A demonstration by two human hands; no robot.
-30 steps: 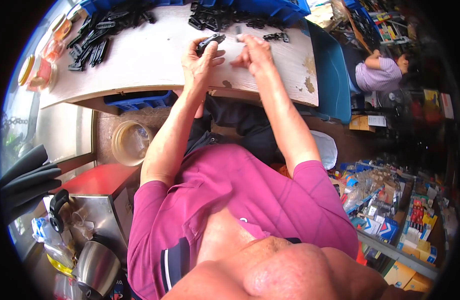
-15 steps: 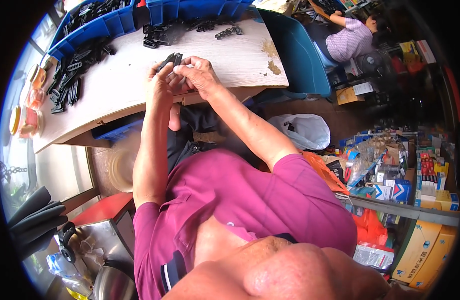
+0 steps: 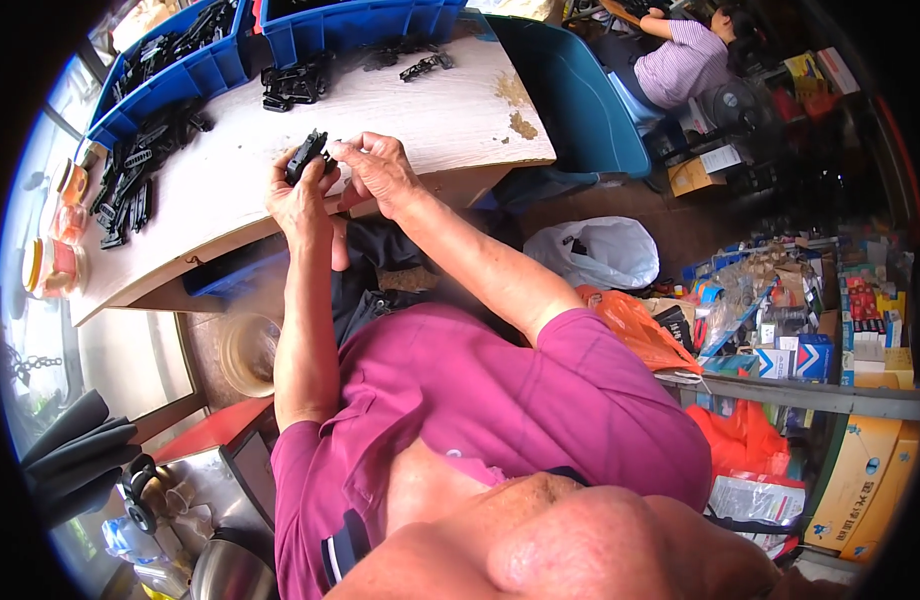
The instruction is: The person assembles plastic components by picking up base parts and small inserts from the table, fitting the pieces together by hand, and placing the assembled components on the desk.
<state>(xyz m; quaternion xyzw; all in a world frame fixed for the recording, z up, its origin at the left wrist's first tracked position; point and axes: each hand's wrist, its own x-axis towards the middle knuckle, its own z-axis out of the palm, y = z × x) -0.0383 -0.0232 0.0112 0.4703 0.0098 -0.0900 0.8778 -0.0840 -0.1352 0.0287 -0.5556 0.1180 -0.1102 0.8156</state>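
A small, long black plastic part (image 3: 307,158) is gripped between the thumb and fingers of my left hand (image 3: 302,205), tilted up over the front edge of the table (image 3: 420,130). Close by its right side, the fingertips of my right hand (image 3: 382,175) are pinched together. Whatever they hold, if anything, is too small to make out. Beyond my hands lies a small heap of black parts (image 3: 296,84), and another single black part (image 3: 426,67) rests farther right. A larger pile of black parts (image 3: 135,180) spreads over the left of the table.
Blue bins (image 3: 170,75) with black parts line the table's far side. Jars (image 3: 52,268) stand at its left edge. To the right are a teal tub (image 3: 605,120), a white plastic bag (image 3: 600,250) and a seated person (image 3: 685,65) in a striped shirt.
My left hand has turned the black part so that more of it shows. The right hand's fingers have drawn a little away to its side. The whole view has shifted slightly.
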